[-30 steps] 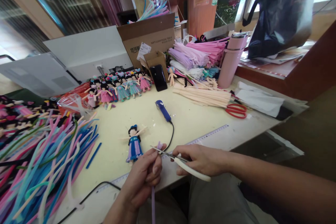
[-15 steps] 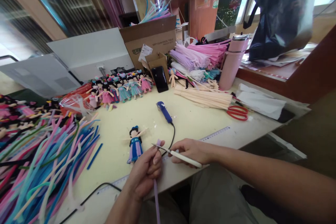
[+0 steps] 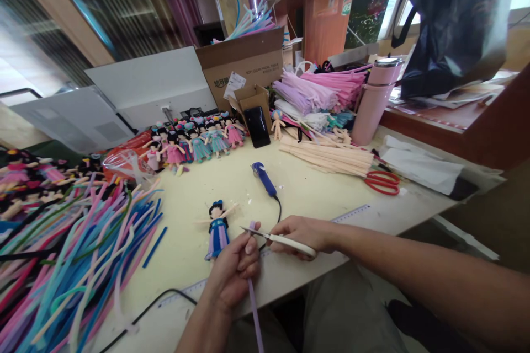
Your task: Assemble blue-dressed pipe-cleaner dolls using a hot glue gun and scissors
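My left hand (image 3: 239,265) is closed round a lilac pipe cleaner (image 3: 255,314), whose long end hangs below the table edge. Its short tip pokes up past my thumb. White-handled scissors (image 3: 290,244) are in my right hand (image 3: 300,234), with the blades parted and pointing left at that tip. Whether the blades touch the pipe cleaner, I cannot tell. Just left of my hands lies a small doll (image 3: 218,229) with black hair and a blue and lilac skirt. A blue corded tool (image 3: 264,178) rests beyond my hands.
Loose coloured pipe cleaners (image 3: 99,253) cover the left side. Finished dolls (image 3: 199,140) stand in rows at the back, near a phone (image 3: 256,127). Beige pipe cleaners (image 3: 327,155), red-handled scissors (image 3: 381,182) and a pink bottle (image 3: 376,102) are at the right. A black cord (image 3: 159,298) crosses the front.
The whole view has shifted slightly, so everything appears a little farther right and lower. My hands keep nearly the same pose, and the scissor handles look somewhat more apart.
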`<state>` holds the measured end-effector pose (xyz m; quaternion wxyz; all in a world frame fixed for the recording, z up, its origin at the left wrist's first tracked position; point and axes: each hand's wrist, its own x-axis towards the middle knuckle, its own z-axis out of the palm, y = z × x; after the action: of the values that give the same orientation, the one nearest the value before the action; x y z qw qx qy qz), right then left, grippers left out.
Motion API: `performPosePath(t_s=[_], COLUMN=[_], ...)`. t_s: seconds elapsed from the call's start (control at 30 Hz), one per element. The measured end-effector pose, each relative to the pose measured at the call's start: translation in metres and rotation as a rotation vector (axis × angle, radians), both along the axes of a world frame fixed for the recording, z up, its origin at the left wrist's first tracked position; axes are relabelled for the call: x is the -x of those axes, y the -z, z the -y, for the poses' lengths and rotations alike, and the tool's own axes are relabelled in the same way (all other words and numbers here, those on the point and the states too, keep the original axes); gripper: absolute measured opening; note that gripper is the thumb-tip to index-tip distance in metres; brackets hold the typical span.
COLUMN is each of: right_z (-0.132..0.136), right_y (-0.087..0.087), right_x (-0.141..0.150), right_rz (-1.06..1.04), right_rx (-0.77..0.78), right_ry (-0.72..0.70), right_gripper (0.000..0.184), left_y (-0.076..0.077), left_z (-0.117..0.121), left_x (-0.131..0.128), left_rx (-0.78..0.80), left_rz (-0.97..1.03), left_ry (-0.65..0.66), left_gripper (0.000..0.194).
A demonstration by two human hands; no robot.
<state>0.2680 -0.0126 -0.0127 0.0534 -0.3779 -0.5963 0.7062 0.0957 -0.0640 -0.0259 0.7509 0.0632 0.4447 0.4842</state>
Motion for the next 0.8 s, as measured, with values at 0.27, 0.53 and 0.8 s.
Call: performPosePath(t_s=[0.27,0.53,0.8], right_z=[-0.003,-0.002,-0.009], right_y=[0.003,0.003,-0.009], right_x=[0.001,-0.001,-0.016], right_rz=[-0.007,0.015,0.044], right_rx=[0.006,-0.015,0.008], right_ry=[-0.008,-0.023,-0.215], right_gripper=[0.017,0.023,0.045], left_y=[0.003,-0.001,-0.001], left_z=[0.000,0.001,0.004], left_x=[0.000,-0.001,-0.001], left_rx=[-0.014,-0.030,-0.032], left_rz=[0.007,-0.006,-0.045], left_ry=[-0.011,-0.007,-0.024], left_gripper=[0.026,0.022,0.019])
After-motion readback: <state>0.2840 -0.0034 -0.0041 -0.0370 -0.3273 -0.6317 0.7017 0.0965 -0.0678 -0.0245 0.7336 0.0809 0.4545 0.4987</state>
